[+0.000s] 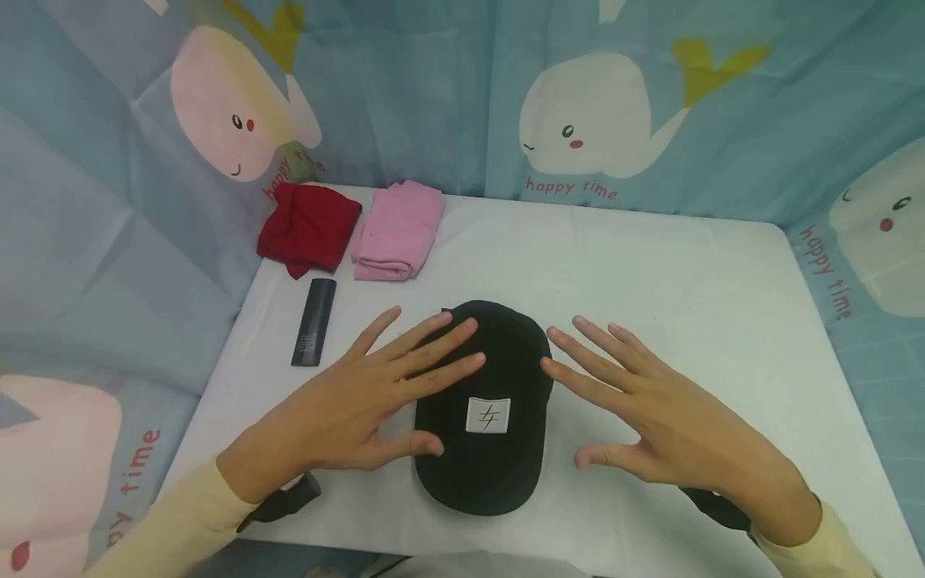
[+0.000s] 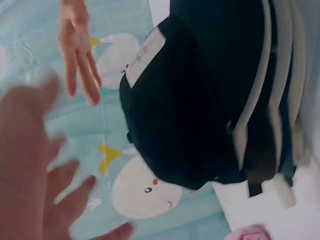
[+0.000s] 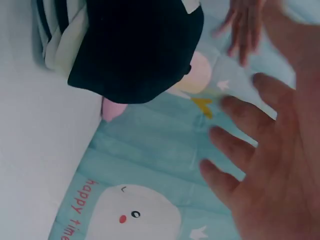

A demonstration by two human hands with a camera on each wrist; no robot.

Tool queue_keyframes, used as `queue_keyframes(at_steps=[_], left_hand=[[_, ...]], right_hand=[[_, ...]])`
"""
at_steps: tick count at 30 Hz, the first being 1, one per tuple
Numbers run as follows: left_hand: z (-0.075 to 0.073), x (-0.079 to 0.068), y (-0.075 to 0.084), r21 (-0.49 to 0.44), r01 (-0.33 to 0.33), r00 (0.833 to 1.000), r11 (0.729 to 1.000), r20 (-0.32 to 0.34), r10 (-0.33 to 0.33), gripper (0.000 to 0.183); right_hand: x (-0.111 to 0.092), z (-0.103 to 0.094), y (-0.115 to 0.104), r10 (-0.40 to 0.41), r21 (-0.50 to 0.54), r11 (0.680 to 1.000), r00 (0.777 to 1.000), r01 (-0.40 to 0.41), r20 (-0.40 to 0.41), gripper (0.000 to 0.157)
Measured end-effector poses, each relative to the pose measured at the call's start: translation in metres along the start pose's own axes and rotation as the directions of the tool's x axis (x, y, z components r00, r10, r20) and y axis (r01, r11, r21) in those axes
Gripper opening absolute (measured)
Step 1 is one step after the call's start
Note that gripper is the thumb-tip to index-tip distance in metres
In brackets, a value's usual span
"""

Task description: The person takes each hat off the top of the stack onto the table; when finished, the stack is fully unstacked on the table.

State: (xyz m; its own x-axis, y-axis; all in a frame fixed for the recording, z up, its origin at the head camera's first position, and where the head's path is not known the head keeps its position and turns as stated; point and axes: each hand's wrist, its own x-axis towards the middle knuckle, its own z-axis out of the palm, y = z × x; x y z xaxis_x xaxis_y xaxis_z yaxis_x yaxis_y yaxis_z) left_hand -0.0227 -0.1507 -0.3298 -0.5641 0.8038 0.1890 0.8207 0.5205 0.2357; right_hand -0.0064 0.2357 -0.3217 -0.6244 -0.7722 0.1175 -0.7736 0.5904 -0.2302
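Observation:
A black cap with a white patch bearing dark strokes lies on the table, its brim toward me. Below it, pale and dark curved layers, apparently more caps nested together, show in both wrist views. My left hand, fingers spread, overlaps the cap's left side in the head view; the left wrist view shows a gap between them. To the right of the cap my right hand is spread too, also apart from it in the right wrist view. Neither hand holds anything.
Folded red cloth and folded pink cloth lie at the table's back left corner. A dark flat bar-like object is in front of the red cloth. Blue curtains with whale prints surround the white table.

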Motion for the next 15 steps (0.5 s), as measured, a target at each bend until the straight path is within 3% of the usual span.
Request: queue_keyframes(at_steps=[2, 3, 5, 7, 10, 15], left_hand=[[0.004, -0.004, 0.001, -0.042, 0.067, 0.990, 0.997, -0.122, -0.072, 0.078], [0.006, -0.006, 0.002, -0.073, 0.105, 0.976, 0.992, -0.184, -0.117, 0.072], [0.013, -0.012, 0.004, -0.148, 0.187, 0.934, 0.971, -0.281, -0.222, 0.055], [0.023, -0.018, 0.007, -0.205, 0.276, 0.885, 0.939, -0.327, -0.331, 0.034], [0.044, -0.027, 0.017, -0.240, 0.445, 0.823, 0.863, -0.271, -0.499, 0.017], [0.076, -0.038, 0.034, -0.241, 0.692, 0.697, 0.680, -0.023, -0.717, 0.028]], right_hand=[[0.000, 0.000, 0.001, 0.030, 0.000, 1.000, 0.999, -0.030, -0.033, 0.082], [0.001, 0.000, 0.002, 0.046, 0.002, 0.999, 0.997, -0.046, -0.062, 0.076], [0.002, 0.002, 0.005, 0.097, 0.028, 0.995, 0.987, -0.094, -0.129, 0.064], [0.006, 0.006, 0.007, 0.153, 0.063, 0.988, 0.969, -0.144, -0.194, 0.051], [0.013, 0.015, 0.012, 0.242, 0.140, 0.967, 0.941, -0.214, -0.235, 0.038], [0.023, 0.035, 0.016, 0.346, 0.228, 0.927, 0.915, -0.299, -0.207, 0.029]])
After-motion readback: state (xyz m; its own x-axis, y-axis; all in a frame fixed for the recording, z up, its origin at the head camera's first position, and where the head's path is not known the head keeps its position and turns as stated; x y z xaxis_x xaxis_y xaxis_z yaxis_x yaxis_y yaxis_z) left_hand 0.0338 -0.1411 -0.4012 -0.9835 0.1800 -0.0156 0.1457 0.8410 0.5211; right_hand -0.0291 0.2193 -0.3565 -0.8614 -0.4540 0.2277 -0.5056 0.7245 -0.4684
